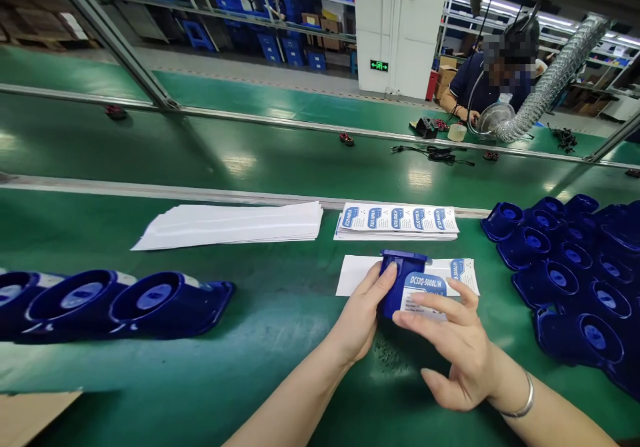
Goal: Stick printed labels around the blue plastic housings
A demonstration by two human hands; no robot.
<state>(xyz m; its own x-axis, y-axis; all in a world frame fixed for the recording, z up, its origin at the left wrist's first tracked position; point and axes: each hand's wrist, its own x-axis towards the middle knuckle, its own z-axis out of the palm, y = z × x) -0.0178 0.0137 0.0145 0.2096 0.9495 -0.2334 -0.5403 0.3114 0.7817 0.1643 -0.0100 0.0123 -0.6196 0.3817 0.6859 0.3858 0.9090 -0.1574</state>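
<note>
My left hand (pixel 361 314) is wrapped around a dark blue plastic housing (pixel 395 297), its thumb along the near face. On that housing lies a white and blue printed label (pixel 425 287) reading "DC52Q-5000L/H". The fingers of my right hand (pixel 457 340) are spread and touch the label's lower part, while the thumb hangs apart below. Just behind the housing lies a white label sheet (pixel 357 277) with one printed label visible at its right end. A stack of printed label sheets (pixel 395 219) sits beyond it.
White blank-looking sheets (pixel 230 226) lie left of the stack. Several blue housings (pixel 557 277) crowd the right side, and a row of labelled ones (pixel 155 304) stands left. A cardboard edge (pixel 35 417) shows lower left. Behind a metal rail (pixel 280 120), a person (pixel 493 94) sits near a foil duct (pixel 555 80).
</note>
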